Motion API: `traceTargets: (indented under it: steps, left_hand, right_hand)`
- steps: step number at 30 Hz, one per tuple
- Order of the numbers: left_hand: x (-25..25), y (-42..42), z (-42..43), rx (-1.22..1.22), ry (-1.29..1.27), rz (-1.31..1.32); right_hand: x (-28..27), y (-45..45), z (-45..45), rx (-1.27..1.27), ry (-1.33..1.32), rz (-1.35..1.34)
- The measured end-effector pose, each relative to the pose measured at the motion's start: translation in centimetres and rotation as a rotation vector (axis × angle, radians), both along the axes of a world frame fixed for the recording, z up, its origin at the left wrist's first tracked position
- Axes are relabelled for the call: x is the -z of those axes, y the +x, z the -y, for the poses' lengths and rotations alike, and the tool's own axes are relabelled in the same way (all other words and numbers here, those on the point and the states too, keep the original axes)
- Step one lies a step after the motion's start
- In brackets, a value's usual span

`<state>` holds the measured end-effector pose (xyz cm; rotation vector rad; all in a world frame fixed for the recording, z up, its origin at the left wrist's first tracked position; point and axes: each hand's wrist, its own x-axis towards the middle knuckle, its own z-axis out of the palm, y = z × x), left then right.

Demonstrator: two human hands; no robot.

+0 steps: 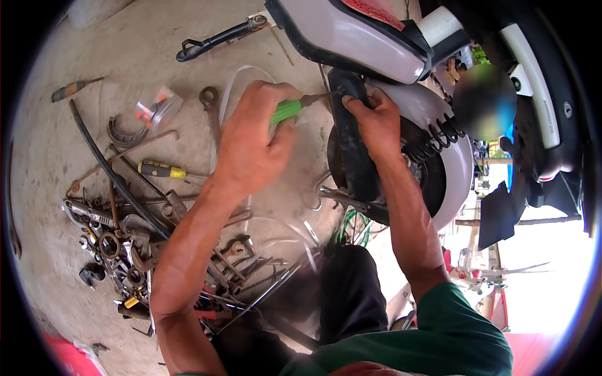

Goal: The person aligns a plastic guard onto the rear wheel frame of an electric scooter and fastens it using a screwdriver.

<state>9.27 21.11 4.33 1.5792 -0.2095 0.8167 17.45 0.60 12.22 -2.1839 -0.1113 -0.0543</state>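
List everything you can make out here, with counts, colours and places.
Green screwdriver: one, green-handled, in left hand
Long part: one, black, gripped by right hand
Wheel: one, black, behind long part
Coil spring: one, black, beside right hand
Body panel: one, pale, top centre
Brown screwdriver: one, brown-handled, upper-left floor
Yellow screwdriver: one, yellow-black, left floor
Plastic packet: one, clear and red, left floor
Curved strip: one, black, left floor
Tool pile: uncountable, mostly grey, lower left
Wires: several, green, near wheel
Left hand: one, bare, centre
Right hand: one, bare, upper centre
Sleeve: one, green, lower right
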Motion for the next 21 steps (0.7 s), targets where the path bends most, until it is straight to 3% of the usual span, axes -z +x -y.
traceTargets:
  steps: [2,5,7,12,15,18,21]
  left_hand:
    - [-0.9,-0.4,0.9,0.023,-0.156,-0.087]
    - [-2.2,-1.2,-0.7,0.193,-0.127,-0.397]
    - [-0.7,-0.9,-0.6,0.241,-0.125,-0.4]
    - [-1.2,-0.6,0.7,0.094,-0.073,-0.126]
    - [-2.0,-0.7,0.7,0.212,-0.334,-0.246]
    - [-2.1,-0.2,-1.1,0.309,-0.366,-0.593]
    - [-1.4,-0.1,-0.1,0.134,-0.15,-0.437]
  right_hand:
    - [0.1,0.5,0.3,0.006,0.012,-0.006]
    - [0.2,0.8,0.3,0.026,0.035,-0.005]
    - [0.4,1.1,0.2,0.064,0.005,-0.008]
    - [-0.4,1.1,-0.1,0.078,-0.147,-0.009]
    - [-0.3,0.9,-0.3,0.074,-0.184,0.046]
    - [0.1,1.2,-0.1,0.089,-0.243,0.084]
    - [0.4,1.3,-0.1,0.11,-0.312,0.106]
